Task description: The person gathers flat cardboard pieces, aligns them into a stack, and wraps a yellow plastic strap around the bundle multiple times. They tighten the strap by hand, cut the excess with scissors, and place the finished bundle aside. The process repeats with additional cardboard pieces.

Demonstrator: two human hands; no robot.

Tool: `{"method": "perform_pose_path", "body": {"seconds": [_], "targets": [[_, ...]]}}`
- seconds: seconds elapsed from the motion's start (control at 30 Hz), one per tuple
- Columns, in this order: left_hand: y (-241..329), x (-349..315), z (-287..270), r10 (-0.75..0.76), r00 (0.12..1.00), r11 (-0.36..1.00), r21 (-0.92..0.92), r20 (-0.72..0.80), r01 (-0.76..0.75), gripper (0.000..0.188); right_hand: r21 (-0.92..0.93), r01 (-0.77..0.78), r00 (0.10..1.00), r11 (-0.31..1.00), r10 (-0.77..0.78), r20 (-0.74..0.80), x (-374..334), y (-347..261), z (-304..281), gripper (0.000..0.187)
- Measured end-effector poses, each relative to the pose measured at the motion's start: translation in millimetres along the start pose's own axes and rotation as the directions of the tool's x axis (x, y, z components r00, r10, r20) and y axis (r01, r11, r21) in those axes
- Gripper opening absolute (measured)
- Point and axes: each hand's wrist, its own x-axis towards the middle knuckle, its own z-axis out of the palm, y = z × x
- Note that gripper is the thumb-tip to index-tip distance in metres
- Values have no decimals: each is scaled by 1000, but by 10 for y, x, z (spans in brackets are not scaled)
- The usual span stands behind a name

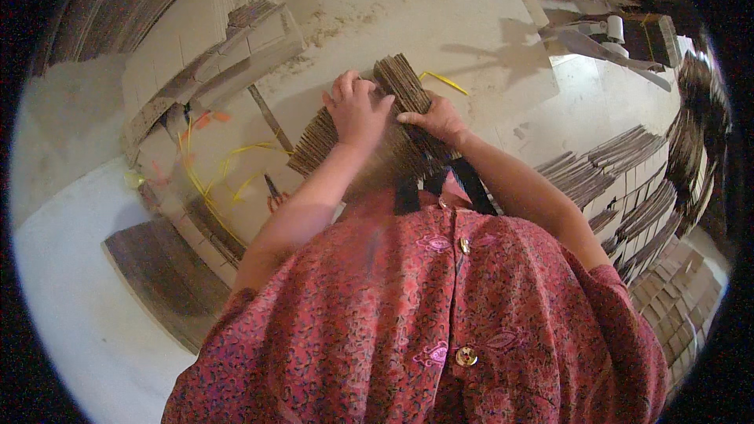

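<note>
In front of my chest is a row of brown corrugated cardboard pieces (312, 144), packed on edge with their ridged edges upward. My left hand (358, 112) lies over the middle of the row, its fingers bent and gripping the top edges. On the other side, my right hand (441, 120) holds a section of the cardboard, thumb on top and the other fingers hidden behind it. One block of cardboard (401, 78) sticks out farther from me than the rest, between my two hands. The lower part of the row is blurred and partly hidden by my arms.
Loose yellow straps (206, 188) lie at the left, near a small dark-bladed tool (272, 186). Another yellow strap piece (446, 82) rests beyond my right hand. Stacked cardboard (212, 47) stands at the far left, with more piles (628, 165) along the right.
</note>
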Motion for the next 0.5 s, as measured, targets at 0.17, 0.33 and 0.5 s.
{"method": "perform_pose_path", "body": {"seconds": [0.17, 0.33, 0.5], "targets": [[-37, -78, -6, 84, 996, 996, 22, -39, -83, 39, 23, -4, 1000, 1000, 4, 0, 19, 58, 26, 75], [4, -60, 24, 214, 977, 967, 145, -4, -211, 32, -7, 8, 1000, 1000, -8, 9, 56, 77, 43, 77], [-47, -85, 29, 187, 982, 978, 100, -16, -184, 27, 45, 10, 1000, 999, -10, 2, 76, 129, 58, 77]]}}
